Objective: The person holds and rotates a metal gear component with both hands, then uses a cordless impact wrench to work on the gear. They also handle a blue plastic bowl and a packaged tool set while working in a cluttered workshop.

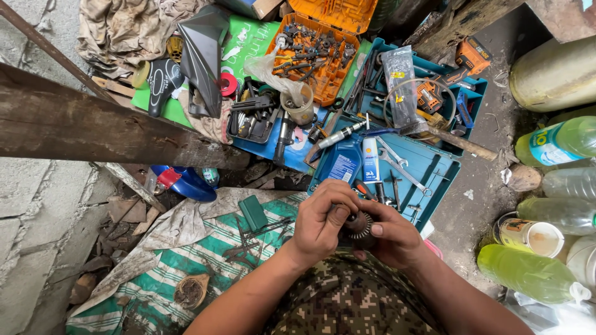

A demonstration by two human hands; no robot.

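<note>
views: one, head-worn | facing: steeply down over the person's lap | range: close to both hands at lower centre, farther from the teal tool case (428,162) and orange bit case (329,68) on the ground beyond | shared scene: single view only

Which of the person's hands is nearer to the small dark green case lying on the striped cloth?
Left. The left hand is just right of the green case; the right hand lies farther right, beyond the round metal part both hold.

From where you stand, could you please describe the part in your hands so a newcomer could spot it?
Below the open teal tool case, the left hand and right hand meet. Between them sits a small dark metal gear, the only toothed round piece there.
</note>
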